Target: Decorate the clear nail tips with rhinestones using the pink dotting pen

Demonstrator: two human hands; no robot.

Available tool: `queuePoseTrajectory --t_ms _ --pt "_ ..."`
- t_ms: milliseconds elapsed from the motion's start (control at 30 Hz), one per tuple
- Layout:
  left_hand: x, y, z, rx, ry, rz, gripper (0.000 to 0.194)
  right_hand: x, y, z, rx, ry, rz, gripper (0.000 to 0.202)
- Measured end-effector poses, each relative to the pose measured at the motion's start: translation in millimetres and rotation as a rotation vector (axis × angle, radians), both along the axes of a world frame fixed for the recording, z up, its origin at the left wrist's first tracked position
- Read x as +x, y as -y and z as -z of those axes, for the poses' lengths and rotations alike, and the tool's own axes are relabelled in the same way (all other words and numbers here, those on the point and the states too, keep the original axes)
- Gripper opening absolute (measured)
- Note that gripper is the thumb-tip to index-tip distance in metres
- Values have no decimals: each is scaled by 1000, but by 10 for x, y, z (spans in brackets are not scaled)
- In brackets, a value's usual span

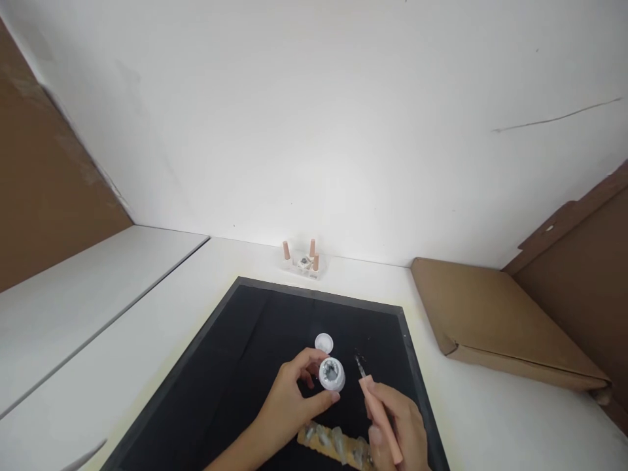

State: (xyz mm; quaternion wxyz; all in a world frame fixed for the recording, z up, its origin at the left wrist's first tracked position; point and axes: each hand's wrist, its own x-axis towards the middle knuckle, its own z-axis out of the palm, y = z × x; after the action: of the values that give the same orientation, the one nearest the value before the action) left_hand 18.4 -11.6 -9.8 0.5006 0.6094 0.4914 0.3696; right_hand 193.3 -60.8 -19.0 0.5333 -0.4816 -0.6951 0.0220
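A small white round jar (332, 373) is in my left hand (300, 392), its open mouth facing up with silvery-grey stuff inside. My right hand (400, 422) grips a pink-handled brush (380, 415), whose dark, wet-looking tip points up and left, a short way right of the jar and apart from it. Just beyond the jar, a white round lid (324, 343) lies on the black mat (220, 353). Below both hands is a yellowish strip (326, 441) bearing several translucent, greyish pieces; my right hand covers its right end.
A clear holder (311, 271) with several pink-capped bottles stands by the white wall at the back. At the right lies a flat cardboard box (500, 314). Brown cardboard panels rise at the far left and far right.
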Motion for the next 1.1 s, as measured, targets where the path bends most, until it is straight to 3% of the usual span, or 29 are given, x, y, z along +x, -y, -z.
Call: queuePoseTrajectory --t_ms 200,400,700,1100 --pt "-29 -54 78 -142 338 87 46 -7 -113 -172 152 174 -209 31" --pt "-40 -23 -32 -250 474 122 50 19 -98 -251 78 192 -285 22" --pt "-73 -35 -93 -288 468 99 59 -18 -87 -324 84 85 -244 28" --pt "-101 -41 -72 -337 562 187 54 -2 -34 -265 5 22 -182 12"
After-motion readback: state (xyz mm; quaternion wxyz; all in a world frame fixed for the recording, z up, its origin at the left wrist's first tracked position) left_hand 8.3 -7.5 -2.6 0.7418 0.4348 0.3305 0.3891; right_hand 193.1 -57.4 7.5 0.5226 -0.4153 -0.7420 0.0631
